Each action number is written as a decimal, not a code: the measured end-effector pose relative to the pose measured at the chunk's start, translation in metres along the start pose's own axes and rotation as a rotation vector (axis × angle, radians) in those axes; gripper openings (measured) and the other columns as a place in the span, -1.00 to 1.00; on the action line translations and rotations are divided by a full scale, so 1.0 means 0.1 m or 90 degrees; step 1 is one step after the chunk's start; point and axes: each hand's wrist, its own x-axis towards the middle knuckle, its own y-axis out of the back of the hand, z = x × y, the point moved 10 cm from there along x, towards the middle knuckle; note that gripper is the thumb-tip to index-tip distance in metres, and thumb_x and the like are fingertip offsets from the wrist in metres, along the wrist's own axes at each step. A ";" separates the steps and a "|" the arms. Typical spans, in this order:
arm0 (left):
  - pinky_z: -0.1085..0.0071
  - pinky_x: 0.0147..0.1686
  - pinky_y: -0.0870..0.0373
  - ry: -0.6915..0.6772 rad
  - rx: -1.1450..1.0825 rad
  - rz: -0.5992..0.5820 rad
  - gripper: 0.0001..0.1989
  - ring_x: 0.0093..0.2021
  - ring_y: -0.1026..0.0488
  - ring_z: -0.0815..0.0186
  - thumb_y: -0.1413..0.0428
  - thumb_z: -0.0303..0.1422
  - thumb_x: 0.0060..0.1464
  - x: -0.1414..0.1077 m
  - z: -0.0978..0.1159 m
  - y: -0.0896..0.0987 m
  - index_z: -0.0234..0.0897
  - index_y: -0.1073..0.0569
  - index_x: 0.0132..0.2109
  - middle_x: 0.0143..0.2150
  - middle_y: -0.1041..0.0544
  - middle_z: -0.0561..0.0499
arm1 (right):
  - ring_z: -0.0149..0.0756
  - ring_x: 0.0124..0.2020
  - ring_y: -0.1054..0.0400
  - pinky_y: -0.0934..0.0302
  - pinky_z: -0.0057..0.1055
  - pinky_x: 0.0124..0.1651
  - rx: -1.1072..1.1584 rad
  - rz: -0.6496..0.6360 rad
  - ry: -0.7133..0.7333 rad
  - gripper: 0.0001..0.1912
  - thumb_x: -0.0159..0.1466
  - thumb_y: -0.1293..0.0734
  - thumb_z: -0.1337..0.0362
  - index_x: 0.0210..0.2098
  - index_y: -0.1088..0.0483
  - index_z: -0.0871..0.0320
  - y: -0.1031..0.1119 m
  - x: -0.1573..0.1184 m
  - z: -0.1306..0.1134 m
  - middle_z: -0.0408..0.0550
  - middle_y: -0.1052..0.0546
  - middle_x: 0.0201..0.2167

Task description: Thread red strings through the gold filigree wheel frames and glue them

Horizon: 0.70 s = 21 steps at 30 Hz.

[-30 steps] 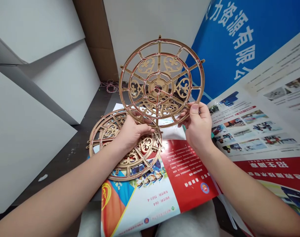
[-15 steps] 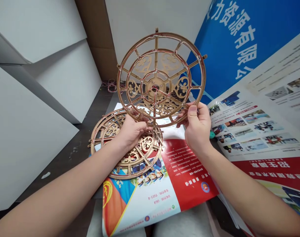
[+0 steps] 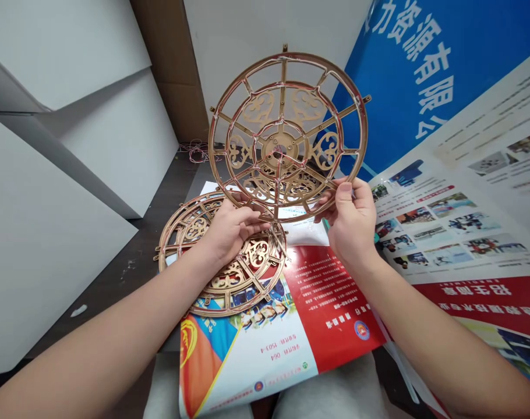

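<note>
Both hands hold up a round gold-coloured openwork frame (image 3: 285, 110), tilted so that its wired face is towards me. It has rings, spokes, scroll ornaments and a hub, with thin red and white wires running along it. My left hand (image 3: 235, 228) is closed on the lower left rim. My right hand (image 3: 353, 212) grips the lower right rim, thumb in front and fingers behind. Below my left wrist, more round gold frames (image 3: 243, 299) of the same kind lie stacked, partly covered by my left hand and forearm.
A glossy printed sheet (image 3: 286, 349) lies under the stack on the dark table (image 3: 129, 250). Large white boxes (image 3: 50, 233) stand at left. Printed posters (image 3: 448, 215) rise at right. Red and white wire (image 3: 198, 152) lies coiled at the back, and a white scrap (image 3: 78, 311) sits at left.
The held frame has moved slightly right and turned a little in my hands. Both hands keep hold of its rim. The stacked frames stay in place.
</note>
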 end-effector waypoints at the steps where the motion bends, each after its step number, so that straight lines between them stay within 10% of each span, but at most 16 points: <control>1: 0.17 -0.11 -0.61 -0.004 -0.001 -0.007 -0.65 -0.17 -0.55 0.25 -0.31 -0.51 -0.05 0.00 0.01 -0.01 -0.23 -0.39 -0.12 -0.18 -0.54 0.05 | -0.36 -0.44 -0.41 -0.30 -0.45 -0.53 0.008 0.005 -0.008 -0.67 0.32 -0.44 -0.13 -0.15 -0.41 -0.07 0.01 0.01 0.02 -0.20 -0.44 -0.41; 21: 0.13 -0.13 -0.66 -0.030 0.061 -0.045 -0.59 -0.17 -0.61 0.17 -0.27 -0.53 -0.06 0.00 0.05 -0.07 -0.26 -0.34 -0.06 -0.14 -0.58 -0.06 | -0.41 -0.43 -0.39 -0.32 -0.50 -0.52 0.047 0.050 -0.038 -0.55 0.20 -0.52 -0.19 -0.18 -0.42 -0.02 0.12 0.13 0.10 -0.24 -0.41 -0.42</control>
